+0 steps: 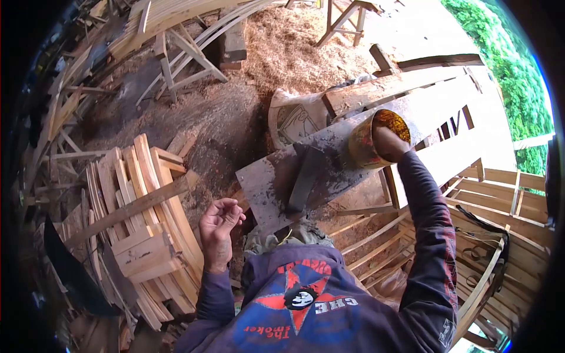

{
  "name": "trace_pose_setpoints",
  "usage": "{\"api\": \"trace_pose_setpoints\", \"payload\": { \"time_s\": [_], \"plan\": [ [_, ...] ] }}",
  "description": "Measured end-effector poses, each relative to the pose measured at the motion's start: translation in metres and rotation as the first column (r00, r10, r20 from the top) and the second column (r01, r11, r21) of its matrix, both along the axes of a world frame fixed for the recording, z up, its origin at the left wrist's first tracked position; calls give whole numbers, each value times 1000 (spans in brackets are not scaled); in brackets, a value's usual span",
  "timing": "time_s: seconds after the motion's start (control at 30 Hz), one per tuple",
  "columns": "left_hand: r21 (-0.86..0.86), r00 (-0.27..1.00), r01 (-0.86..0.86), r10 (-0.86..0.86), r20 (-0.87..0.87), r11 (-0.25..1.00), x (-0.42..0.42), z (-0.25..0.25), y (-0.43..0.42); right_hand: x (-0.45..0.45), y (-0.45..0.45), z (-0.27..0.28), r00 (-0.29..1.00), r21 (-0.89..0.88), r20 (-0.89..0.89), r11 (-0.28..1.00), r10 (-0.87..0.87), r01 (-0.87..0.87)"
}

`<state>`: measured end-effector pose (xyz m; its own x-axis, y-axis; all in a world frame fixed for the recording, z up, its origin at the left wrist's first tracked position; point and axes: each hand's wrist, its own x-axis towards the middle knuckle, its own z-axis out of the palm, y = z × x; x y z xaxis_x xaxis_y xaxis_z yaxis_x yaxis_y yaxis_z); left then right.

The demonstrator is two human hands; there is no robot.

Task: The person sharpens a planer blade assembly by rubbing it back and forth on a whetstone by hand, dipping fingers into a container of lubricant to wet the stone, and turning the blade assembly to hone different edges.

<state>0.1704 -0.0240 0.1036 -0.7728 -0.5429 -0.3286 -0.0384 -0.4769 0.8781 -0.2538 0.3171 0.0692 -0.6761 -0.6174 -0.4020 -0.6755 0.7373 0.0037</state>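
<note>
My right hand (391,143) reaches inside a round, open-topped tin (364,145) with a yellowish inner wall. Its fingers are hidden in the tin, so what they touch does not show. The tin stands on a stained, worn board (329,170). Left of the board my left hand (220,225) is raised with its fingers curled and partly apart, nothing seen between them. A dark flat block (306,179) lies across the board between the two hands.
Stacked wooden slats (147,194) stand at the left. A printed sack (294,120) sits behind the board, with wood shavings (276,53) beyond. Slatted wooden frames (494,200) fill the right side, and trestles (347,23) stand at the back.
</note>
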Motion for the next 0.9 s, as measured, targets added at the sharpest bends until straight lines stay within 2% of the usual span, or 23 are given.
{"api": "trace_pose_setpoints", "payload": {
  "time_s": [0.03,0.07,0.13,0.17,0.2,0.27,0.33,0.4,0.43,0.47,0.5,0.53,0.6,0.67,0.73,0.8,0.83,0.9],
  "plan": [
    [-16,1000,13,-13,25,1000,2,-4,-1,-6,-4,8,999,103,-23,994,30,-28],
    [-11,999,14,-14,33,1000,1,-8,-1,-9,-1,20,985,-25,7,985,-170,170],
    [17,993,105,-106,54,994,-5,-15,1,-13,9,53,942,-129,20,934,-334,333],
    [23,990,143,-143,16,990,-10,-19,2,9,-3,90,867,-280,187,822,-461,497],
    [29,988,151,-151,18,988,-16,-19,2,38,-16,128,759,-386,365,655,-539,650],
    [23,976,218,-218,2,976,-32,-21,3,67,-17,154,709,-501,525,503,-470,704],
    [30,970,242,-243,11,970,-48,-27,1,97,-19,137,714,-596,635,400,-295,696],
    [-86,956,289,-291,-18,954,-66,-38,2,142,-47,120,683,-606,700,333,-208,722],
    [-164,953,296,-303,-20,941,-74,-48,3,163,-58,89,762,-668,604,374,-232,643],
    [-162,952,300,-307,-16,940,-82,-52,5,182,-67,46,829,-718,500,415,-250,558],
    [-340,946,317,-321,45,885,-90,-56,7,202,-77,15,934,-768,240,537,-263,349],
    [-507,939,335,-327,107,795,-98,-60,10,219,-86,-11,970,-748,-36,650,-239,132],
    [-575,923,358,-371,101,735,-109,-64,18,244,-99,-45,952,-755,-140,652,-271,74],
    [-836,904,271,-425,51,476,-120,-85,22,262,-110,-68,921,-761,-193,645,-338,77],
    [-849,875,312,-477,82,427,-127,-93,29,275,-115,-80,918,-747,-178,656,-356,110],
    [-921,796,324,-589,142,215,-135,-101,35,284,-117,-88,904,-739,-151,653,-401,166],
    [-921,754,359,-629,191,151,-136,-105,36,285,-117,-89,898,-741,-147,648,-414,177],
    [-925,713,367,-669,211,99,-144,-110,36,288,-118,-89,899,-754,-90,618,-429,220]
  ]
}}
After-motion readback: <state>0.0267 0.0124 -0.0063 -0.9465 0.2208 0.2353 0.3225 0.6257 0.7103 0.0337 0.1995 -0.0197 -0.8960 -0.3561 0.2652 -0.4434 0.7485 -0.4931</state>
